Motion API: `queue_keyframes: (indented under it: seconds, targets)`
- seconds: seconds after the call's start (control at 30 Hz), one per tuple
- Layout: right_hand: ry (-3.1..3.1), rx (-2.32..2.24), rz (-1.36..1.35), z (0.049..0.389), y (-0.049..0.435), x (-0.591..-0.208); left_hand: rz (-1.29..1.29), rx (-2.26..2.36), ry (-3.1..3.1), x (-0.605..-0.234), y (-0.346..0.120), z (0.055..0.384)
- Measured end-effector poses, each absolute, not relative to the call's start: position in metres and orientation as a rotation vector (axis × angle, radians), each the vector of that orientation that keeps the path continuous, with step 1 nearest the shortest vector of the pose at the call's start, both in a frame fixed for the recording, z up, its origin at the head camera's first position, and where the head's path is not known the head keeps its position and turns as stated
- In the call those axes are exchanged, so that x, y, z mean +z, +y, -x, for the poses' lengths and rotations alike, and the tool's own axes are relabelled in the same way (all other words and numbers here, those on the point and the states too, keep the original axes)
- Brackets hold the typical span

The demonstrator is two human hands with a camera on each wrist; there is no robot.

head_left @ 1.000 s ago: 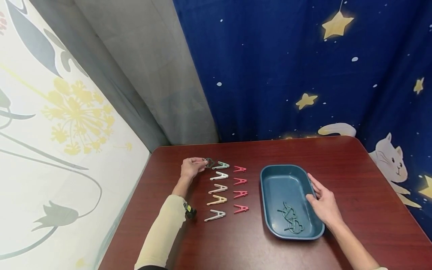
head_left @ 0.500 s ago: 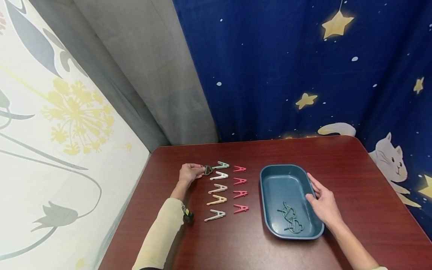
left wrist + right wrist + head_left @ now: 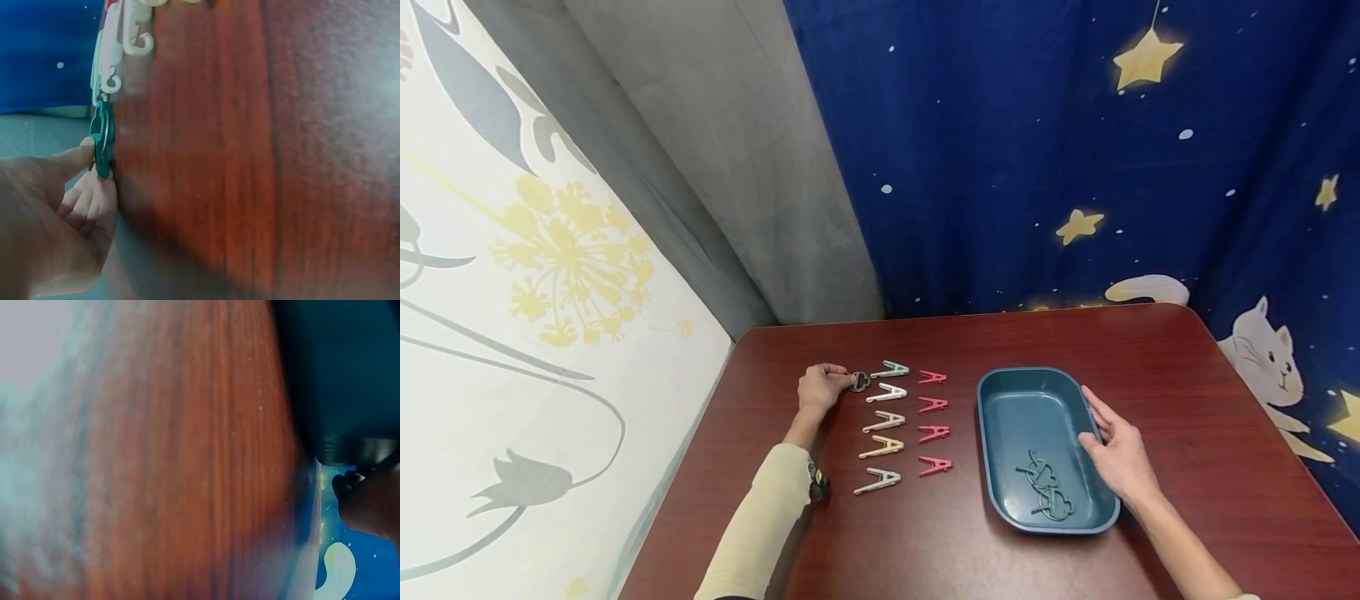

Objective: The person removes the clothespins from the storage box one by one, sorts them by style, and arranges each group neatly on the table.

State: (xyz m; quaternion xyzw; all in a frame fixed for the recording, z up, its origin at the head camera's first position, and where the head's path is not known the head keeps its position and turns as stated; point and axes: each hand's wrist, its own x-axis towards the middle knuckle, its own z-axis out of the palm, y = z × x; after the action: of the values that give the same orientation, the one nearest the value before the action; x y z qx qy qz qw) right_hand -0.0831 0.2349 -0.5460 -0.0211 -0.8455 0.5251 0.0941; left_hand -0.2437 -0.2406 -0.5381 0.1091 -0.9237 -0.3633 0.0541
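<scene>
My left hand (image 3: 824, 387) pinches a dark green looped plastic clip (image 3: 860, 382) between thumb and fingers at the far left. Seen from the left wrist, this clip (image 3: 103, 139) stands edge-on at the fingertips, close to the hooked tail of a clothespin (image 3: 112, 62). Right beside it lies a mint green clothespin (image 3: 892, 368), top of a column of several pale ones. My right hand (image 3: 1122, 450) grips the right rim of a blue tray (image 3: 1037, 408), thumb over the inner side. Thin green looped pieces (image 3: 1047, 487) lie in the tray's near end.
A second column of several red clothespins (image 3: 934, 432) runs between the pale column and the tray. Everything rests on a reddish-brown table (image 3: 955, 550). Behind its far edge hang a grey curtain (image 3: 775, 167) and a blue star-printed curtain (image 3: 1000, 167); a patterned white panel (image 3: 550, 375) borders the left.
The left hand has come slightly toward me with the green clip, which now sits lower beside the mint clothespin's tail. The right hand and tray have stayed in place.
</scene>
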Motion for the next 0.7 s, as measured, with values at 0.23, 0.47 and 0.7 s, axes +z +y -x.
queue_keyframes:
  seconds: [0.23, 0.47, 0.7]
  targets:
    - [-2.514, 1.552, 0.073, 0.0831, 0.2355, -0.5461, -0.301, -1.131, -2.750, -0.5415, -0.2399, 0.2417]
    - [-2.492, 1.577, 0.062, 0.0836, 0.2361, -0.5467, -0.276, -1.192, -2.672, -0.5405, -0.2411, 0.2426]
    - [-2.495, 1.577, 0.060, 0.0844, 0.2351, -0.5463, -0.164, -1.195, -2.594, -0.5346, -0.2381, 0.2495]
